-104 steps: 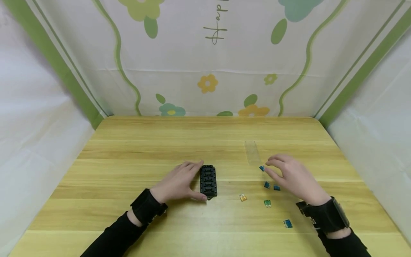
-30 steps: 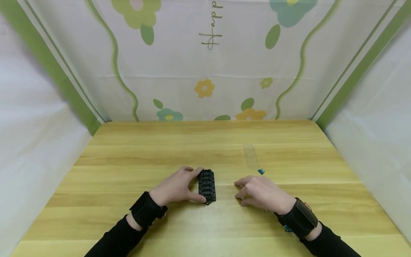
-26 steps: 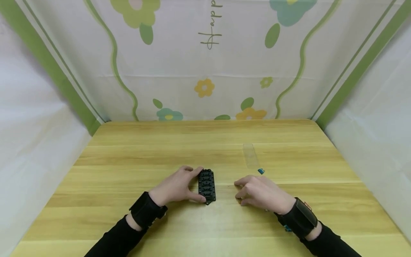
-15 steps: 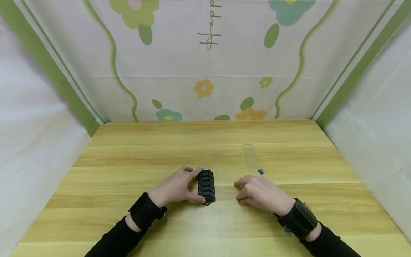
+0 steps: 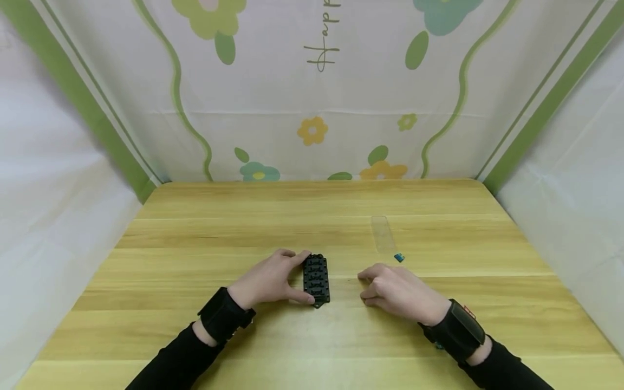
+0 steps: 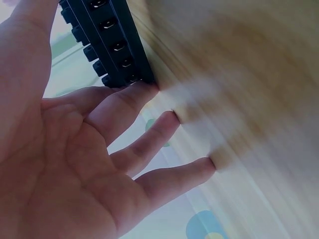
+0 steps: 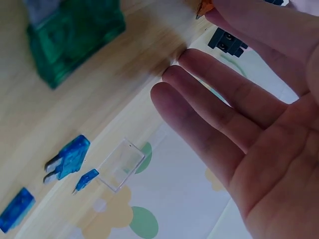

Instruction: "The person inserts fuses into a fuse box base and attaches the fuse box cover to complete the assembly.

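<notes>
A black fuse block (image 5: 317, 277) with a row of slots lies on the table. My left hand (image 5: 273, 279) holds it at its two ends between thumb and index finger; in the left wrist view the other fingertips (image 6: 172, 119) touch the tabletop. To the right, my right hand (image 5: 400, 292) is low over the table. In the right wrist view its thumb and index finger pinch a small orange blade fuse (image 7: 203, 8), mostly hidden by the thumb, while the other fingers extend straight. The head view hides this fuse behind the hand.
A clear cover (image 5: 383, 234) lies behind the right hand, with a blue blade fuse (image 5: 399, 257) at its near end. More blue blade fuses (image 7: 70, 157) and a green one (image 7: 75, 40) lie under the right hand and wrist. A printed cloth (image 5: 312, 86) stands behind the table.
Since the oldest frame, my right hand has come from a blue fuse near the cover leftward to the orange fuse. Its fingertips have drawn in slightly lately. The left hand stays at the block.
</notes>
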### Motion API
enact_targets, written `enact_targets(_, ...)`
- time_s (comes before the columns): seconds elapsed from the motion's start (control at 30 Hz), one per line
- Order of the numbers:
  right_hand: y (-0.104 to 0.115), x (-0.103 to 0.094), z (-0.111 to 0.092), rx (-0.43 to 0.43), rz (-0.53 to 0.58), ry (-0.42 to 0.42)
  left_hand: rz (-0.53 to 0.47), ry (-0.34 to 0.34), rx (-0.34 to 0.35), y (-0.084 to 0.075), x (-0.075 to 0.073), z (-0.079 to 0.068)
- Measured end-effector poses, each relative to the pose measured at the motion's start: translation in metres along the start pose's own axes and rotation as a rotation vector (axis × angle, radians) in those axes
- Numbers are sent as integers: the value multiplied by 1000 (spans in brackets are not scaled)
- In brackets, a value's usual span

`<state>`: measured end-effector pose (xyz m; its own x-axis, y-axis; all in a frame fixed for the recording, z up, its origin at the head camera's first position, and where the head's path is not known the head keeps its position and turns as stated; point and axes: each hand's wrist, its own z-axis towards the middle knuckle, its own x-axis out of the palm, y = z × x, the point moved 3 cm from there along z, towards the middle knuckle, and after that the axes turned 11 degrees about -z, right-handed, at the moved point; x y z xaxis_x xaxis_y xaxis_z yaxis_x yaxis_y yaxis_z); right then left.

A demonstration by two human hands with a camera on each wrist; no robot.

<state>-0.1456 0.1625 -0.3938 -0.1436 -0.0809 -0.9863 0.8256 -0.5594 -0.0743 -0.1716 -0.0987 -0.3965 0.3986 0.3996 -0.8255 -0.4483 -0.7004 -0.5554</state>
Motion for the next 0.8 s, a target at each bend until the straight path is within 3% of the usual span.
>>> enact_targets(0.3, 2, -3, 2, -17, -49, -43, 6, -1, 12, -1, -3, 1)
enact_targets(0.8, 4, -1, 0, 9, -13, -40, -2, 10, 2, -1, 0, -3)
